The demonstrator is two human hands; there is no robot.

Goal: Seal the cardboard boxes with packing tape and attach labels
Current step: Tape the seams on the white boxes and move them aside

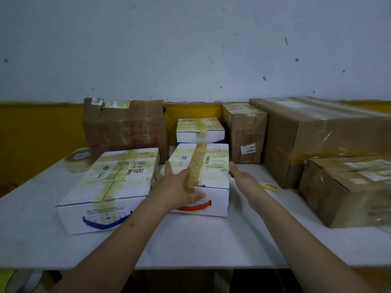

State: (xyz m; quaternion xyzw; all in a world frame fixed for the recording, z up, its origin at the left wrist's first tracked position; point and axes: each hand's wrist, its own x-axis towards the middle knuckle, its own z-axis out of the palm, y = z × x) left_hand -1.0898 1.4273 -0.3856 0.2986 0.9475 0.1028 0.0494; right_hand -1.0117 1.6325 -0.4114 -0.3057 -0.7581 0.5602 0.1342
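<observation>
Brown packing tape already runs along the top of the red-handled box point(201, 174), the landmark at the centre of the counter point(190, 246), and folds down its near face. The left hand point(179, 187) lies flat on that near edge, fingers straight, pressing the tape end. The right hand point(243, 178) sits at the box's right side, fingers extended and holding nothing. Left of the box, the blue-handled box point(110, 187) is also taped. A tape roll point(78, 161) rests further left. Behind it, a small white box point(200, 130) carries tape. Brown cartons point(317, 140) to its right appear sealed, some labelled. No label is visible on the red-handled box, so labelling probably remains.
</observation>
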